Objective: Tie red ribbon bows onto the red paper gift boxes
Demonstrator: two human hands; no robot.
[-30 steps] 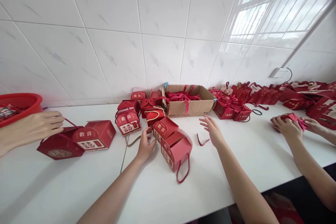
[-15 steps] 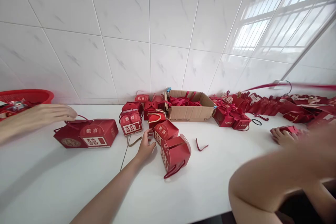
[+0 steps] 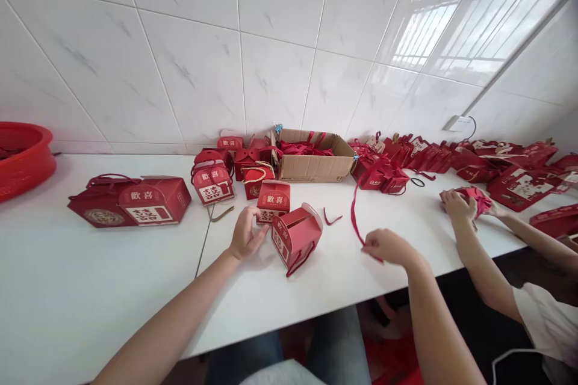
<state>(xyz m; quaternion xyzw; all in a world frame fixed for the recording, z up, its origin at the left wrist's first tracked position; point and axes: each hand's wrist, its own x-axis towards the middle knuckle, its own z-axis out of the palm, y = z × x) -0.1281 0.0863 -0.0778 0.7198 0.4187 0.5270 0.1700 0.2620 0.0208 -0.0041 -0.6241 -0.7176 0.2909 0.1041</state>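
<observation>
My left hand [image 3: 246, 233] rests on the white table with curled fingers touching a small red gift box [image 3: 272, 201] that stands upright. Just right of it a second red box [image 3: 295, 238] lies tipped with its cord handle trailing toward me. My right hand [image 3: 383, 246] is pinched shut on a long red ribbon [image 3: 356, 207], which arcs up and back toward the pile of red boxes [image 3: 379, 174] behind it. A short loose ribbon piece [image 3: 332, 219] lies between the two hands.
A cardboard carton [image 3: 311, 163] full of red ribbons stands by the tiled wall. More red boxes [image 3: 212, 179] cluster left of it, and two larger ones [image 3: 130, 201] lie further left. A red basket [image 3: 20, 159] is at far left. Another person's hands [image 3: 458, 204] work on a red box at right.
My right hand swung out to the right and came back gripping a long red ribbon. The other person's hand on the left has withdrawn. The small box by my left hand now stands upright.
</observation>
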